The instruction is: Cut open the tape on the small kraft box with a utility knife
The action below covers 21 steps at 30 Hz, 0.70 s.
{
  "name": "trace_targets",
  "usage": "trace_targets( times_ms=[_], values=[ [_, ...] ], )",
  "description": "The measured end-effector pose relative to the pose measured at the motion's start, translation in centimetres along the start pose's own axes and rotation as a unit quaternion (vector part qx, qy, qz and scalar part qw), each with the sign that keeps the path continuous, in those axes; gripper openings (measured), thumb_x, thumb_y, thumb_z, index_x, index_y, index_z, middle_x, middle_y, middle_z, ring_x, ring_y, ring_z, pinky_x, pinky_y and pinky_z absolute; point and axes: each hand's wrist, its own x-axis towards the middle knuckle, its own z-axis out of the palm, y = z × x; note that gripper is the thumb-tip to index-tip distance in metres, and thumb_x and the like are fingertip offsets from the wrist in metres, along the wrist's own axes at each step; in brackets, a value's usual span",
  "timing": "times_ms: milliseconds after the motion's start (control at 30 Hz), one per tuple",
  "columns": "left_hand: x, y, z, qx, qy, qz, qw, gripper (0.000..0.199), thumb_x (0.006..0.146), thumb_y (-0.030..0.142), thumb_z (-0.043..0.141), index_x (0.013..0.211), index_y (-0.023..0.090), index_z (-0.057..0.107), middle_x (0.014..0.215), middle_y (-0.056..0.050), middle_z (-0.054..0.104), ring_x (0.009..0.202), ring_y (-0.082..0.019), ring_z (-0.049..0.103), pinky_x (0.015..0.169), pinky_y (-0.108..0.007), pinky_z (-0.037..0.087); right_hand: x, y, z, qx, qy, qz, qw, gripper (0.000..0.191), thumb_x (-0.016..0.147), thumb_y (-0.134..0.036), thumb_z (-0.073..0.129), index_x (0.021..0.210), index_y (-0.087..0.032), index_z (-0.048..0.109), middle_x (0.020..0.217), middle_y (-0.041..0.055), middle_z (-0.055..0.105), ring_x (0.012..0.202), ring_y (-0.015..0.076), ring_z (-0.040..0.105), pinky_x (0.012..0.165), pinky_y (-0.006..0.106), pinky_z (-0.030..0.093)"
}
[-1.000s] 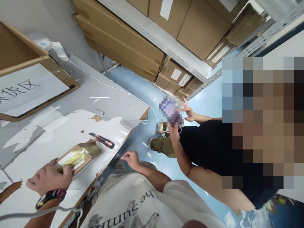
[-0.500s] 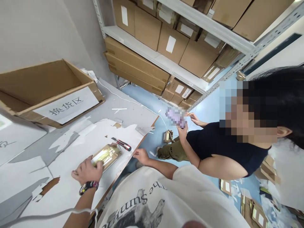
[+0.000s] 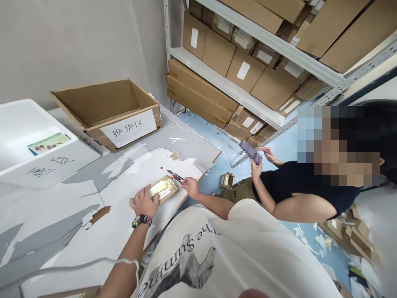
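A small taped cardboard box (image 3: 163,188) lies flat on the white-covered table, its clear tape shining. My left hand (image 3: 144,202), with a patterned watch on the wrist, grips the left end of this box and keeps it against the tabletop. Just past the box's right end, my right hand (image 3: 191,188) has its fingers closed on the handle of a red and black utility knife (image 3: 175,176). The knife still lies at the table surface, pointing away to the left. My fingers hide part of its handle.
An open cardboard bin (image 3: 128,129) and a white plastic bin (image 3: 46,163) stand along the table's back. Torn paper lies about. To the right a co-worker (image 3: 297,182) holds a blurred purple item. Beyond stands a shelf (image 3: 211,76) of cartons; a thin white cable (image 3: 198,134) crosses the table.
My right hand has moved from the table edge onto the utility knife and closed on its handle. My left hand remains on the box. The view has shifted left.
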Motion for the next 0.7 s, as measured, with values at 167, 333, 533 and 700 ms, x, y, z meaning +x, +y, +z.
trace_targets(
  times_ms=[167,333,533,700],
  values=[
    [-0.1,-0.6,0.4,-0.006,0.020,0.027,0.999,0.072,0.100,0.035,0.057,0.168,0.013,0.061,0.164,-0.026,0.065,0.153,-0.044,0.051,0.136,-0.069,0.020,0.5,-0.6,0.5,0.045,0.007,0.029,0.999,0.014,0.089,-0.005,0.088,0.088,-0.019,0.085,0.094,-0.0005,0.082,0.085,0.0124,0.071,0.085,0.026,0.051],
    [0.2,-0.6,0.9,-0.001,0.032,0.027,0.999,0.073,0.098,0.035,0.058,0.167,0.013,0.061,0.162,-0.025,0.067,0.149,-0.045,0.053,0.134,-0.069,0.019,-0.3,0.7,0.0,0.058,0.024,0.064,0.996,0.017,0.088,-0.002,0.087,0.085,-0.018,0.084,0.087,-0.0002,0.083,0.085,0.0136,0.073,0.084,0.027,0.052],
    [0.2,-0.6,0.8,0.007,0.036,0.028,0.999,0.070,0.102,0.039,0.054,0.166,0.012,0.061,0.161,-0.026,0.068,0.149,-0.044,0.054,0.134,-0.069,0.020,-1.6,3.9,-1.9,0.041,0.034,0.134,0.990,0.028,0.096,-0.008,0.086,0.075,-0.021,0.072,0.071,-0.0030,0.073,0.073,0.0150,0.071,0.076,0.029,0.057],
    [0.1,-0.9,0.7,-0.003,0.016,0.036,0.999,0.074,0.101,0.042,0.055,0.168,0.010,0.060,0.161,-0.027,0.066,0.150,-0.045,0.053,0.134,-0.069,0.020,-2.2,5.5,-2.6,0.028,0.028,0.166,0.985,0.028,0.107,-0.032,0.086,0.086,-0.019,0.074,0.085,-0.0015,0.077,0.079,0.0146,0.074,0.082,0.030,0.063]
  ],
)
